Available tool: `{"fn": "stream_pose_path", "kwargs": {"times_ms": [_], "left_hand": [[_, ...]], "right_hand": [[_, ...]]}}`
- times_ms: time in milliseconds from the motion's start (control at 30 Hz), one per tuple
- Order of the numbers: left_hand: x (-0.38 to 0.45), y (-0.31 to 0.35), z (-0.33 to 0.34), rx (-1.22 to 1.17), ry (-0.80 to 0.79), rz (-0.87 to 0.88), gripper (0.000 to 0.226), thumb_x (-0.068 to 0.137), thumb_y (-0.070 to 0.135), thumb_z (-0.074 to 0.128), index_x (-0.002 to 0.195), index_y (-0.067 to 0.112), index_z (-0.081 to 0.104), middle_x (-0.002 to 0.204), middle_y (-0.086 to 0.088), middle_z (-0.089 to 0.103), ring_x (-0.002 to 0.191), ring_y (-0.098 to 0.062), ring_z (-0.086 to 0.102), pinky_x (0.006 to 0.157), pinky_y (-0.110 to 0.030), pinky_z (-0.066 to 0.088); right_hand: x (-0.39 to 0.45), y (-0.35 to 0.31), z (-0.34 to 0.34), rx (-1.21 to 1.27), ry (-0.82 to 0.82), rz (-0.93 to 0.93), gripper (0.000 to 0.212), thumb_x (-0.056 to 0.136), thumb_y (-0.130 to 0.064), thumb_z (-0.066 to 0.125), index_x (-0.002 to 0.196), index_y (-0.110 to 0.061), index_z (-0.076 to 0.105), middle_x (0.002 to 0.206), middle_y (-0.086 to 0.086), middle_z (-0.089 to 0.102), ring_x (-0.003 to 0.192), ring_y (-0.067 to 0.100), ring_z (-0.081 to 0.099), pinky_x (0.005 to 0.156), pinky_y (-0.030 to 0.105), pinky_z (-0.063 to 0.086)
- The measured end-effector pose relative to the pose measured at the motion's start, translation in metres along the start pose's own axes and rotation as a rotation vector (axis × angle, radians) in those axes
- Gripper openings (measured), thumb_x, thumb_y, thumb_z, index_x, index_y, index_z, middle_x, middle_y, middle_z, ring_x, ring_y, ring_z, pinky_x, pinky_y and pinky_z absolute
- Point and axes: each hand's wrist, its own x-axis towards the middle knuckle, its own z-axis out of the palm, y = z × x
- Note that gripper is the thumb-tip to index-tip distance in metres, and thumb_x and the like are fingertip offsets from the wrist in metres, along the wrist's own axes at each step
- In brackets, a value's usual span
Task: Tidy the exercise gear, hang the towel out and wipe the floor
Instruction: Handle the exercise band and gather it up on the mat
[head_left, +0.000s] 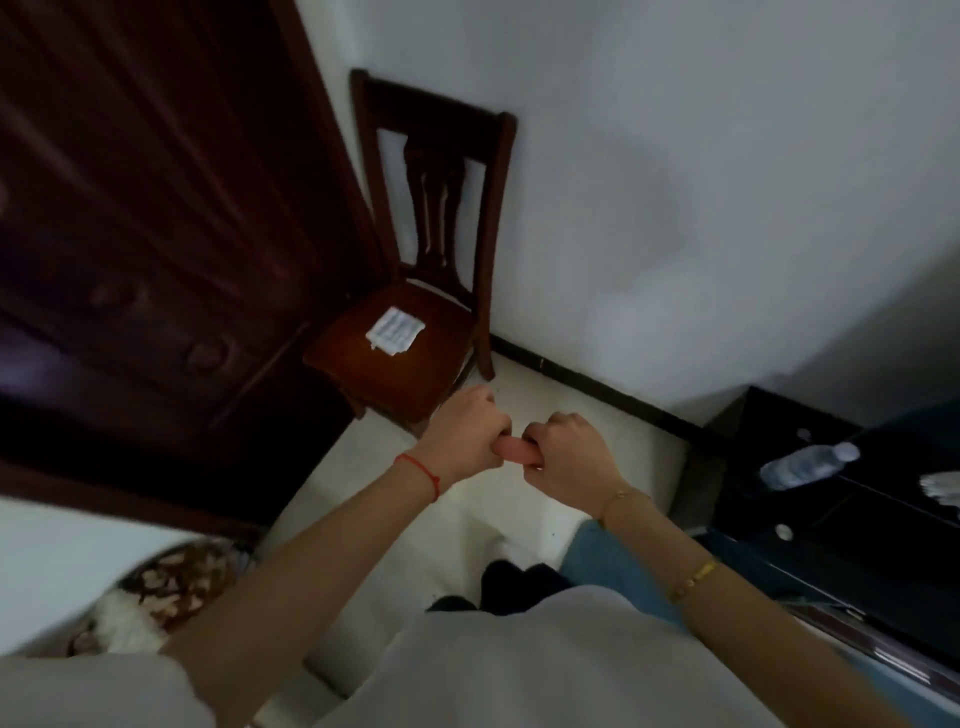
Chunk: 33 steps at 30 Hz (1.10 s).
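Note:
Both my fists are held out in front of me over the pale floor (519, 525), close together. My left hand (462, 436) and my right hand (566, 457) are each shut on one end of a short pink band (517, 451). Only a small pink stretch shows between the fists; the rest is hidden inside them. No towel is in view.
A dark wooden chair (410, 358) stands against the white wall ahead, a small white packet (396, 331) on its seat. A dark wooden door (156, 218) is at the left. A black cabinet (831, 499) at the right carries a lying water bottle (808, 465). A patterned cushion (176, 587) lies lower left.

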Motion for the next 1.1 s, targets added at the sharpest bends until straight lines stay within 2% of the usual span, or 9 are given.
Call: {"fn": "stream_pose_path", "kwargs": {"times_ms": [67,167,333,467,633,733,867,1000,1100], "left_hand": [[0.039,-0.011,-0.012,0.002,-0.015,0.064,0.012,0.078,0.027,0.070,0.088,0.021,0.074,0.080,0.000,0.060,0.095,-0.020,0.049,0.083,-0.030,0.039],[0.098,-0.021,-0.024,0.016,-0.038,0.164,0.015,0.077,0.029,0.072,0.089,0.021,0.075,0.084,0.001,0.059,0.098,-0.019,0.048,0.086,-0.035,0.044],[0.195,-0.025,-0.037,0.048,-0.082,0.382,0.022,0.075,0.033,0.073,0.095,0.023,0.076,0.086,0.002,0.051,0.098,-0.020,0.048,0.080,-0.029,0.040],[0.272,-0.025,-0.035,0.065,-0.131,0.565,0.022,0.077,0.034,0.073,0.096,0.023,0.075,0.092,0.000,0.056,0.098,-0.018,0.047,0.079,-0.024,0.034],[0.363,-0.021,-0.022,0.106,-0.224,0.809,0.023,0.078,0.036,0.073,0.096,0.022,0.074,0.089,0.003,0.052,0.097,-0.016,0.046,0.079,-0.021,0.030],[0.407,-0.012,-0.009,0.128,-0.246,0.936,0.020,0.076,0.030,0.074,0.091,0.018,0.076,0.086,-0.001,0.059,0.096,-0.019,0.051,0.082,-0.026,0.039],[0.450,0.002,0.021,0.116,-0.297,1.035,0.018,0.069,0.023,0.080,0.084,0.014,0.076,0.084,-0.006,0.061,0.092,-0.023,0.053,0.079,-0.029,0.043],[0.487,0.017,0.072,0.119,-0.333,1.108,0.018,0.075,0.023,0.077,0.090,0.014,0.074,0.094,-0.005,0.062,0.101,-0.020,0.051,0.084,-0.025,0.038],[0.513,0.026,0.118,0.138,-0.353,1.159,0.017,0.077,0.022,0.075,0.092,0.014,0.074,0.094,-0.004,0.065,0.104,-0.020,0.050,0.085,-0.024,0.036]], "right_hand": [[0.024,0.017,-0.011,0.020,0.010,0.074,0.016,0.080,-0.024,0.052,0.087,-0.020,0.065,0.074,-0.001,0.064,0.073,0.016,0.050,0.074,0.027,0.040],[0.052,0.047,-0.024,0.038,0.034,0.188,0.014,0.081,-0.022,0.051,0.085,-0.018,0.063,0.076,0.000,0.064,0.077,0.018,0.053,0.074,0.026,0.037],[0.091,0.098,-0.034,0.061,0.076,0.402,0.014,0.079,-0.022,0.054,0.088,-0.015,0.064,0.082,0.004,0.065,0.086,0.022,0.055,0.073,0.027,0.033],[0.118,0.134,-0.031,0.105,0.104,0.592,0.011,0.077,-0.021,0.055,0.082,-0.014,0.062,0.079,0.006,0.064,0.085,0.024,0.055,0.077,0.031,0.038],[0.150,0.177,-0.027,0.122,0.108,0.792,0.013,0.078,-0.018,0.052,0.083,-0.014,0.063,0.076,0.003,0.061,0.081,0.022,0.052,0.079,0.031,0.040],[0.161,0.201,-0.019,0.157,0.143,0.907,0.010,0.079,-0.019,0.052,0.081,-0.015,0.061,0.075,0.003,0.061,0.080,0.023,0.052,0.076,0.031,0.035],[0.170,0.230,0.001,0.202,0.164,1.032,0.006,0.081,-0.020,0.050,0.076,-0.018,0.052,0.074,0.003,0.059,0.077,0.023,0.049,0.071,0.030,0.030],[0.173,0.266,0.036,0.233,0.140,1.123,0.009,0.083,-0.020,0.050,0.075,-0.018,0.047,0.070,-0.001,0.047,0.072,0.018,0.038,0.077,0.031,0.036],[0.175,0.295,0.071,0.251,0.094,1.172,0.008,0.084,-0.021,0.050,0.076,-0.018,0.049,0.071,-0.001,0.047,0.072,0.017,0.038,0.075,0.029,0.032]]}}
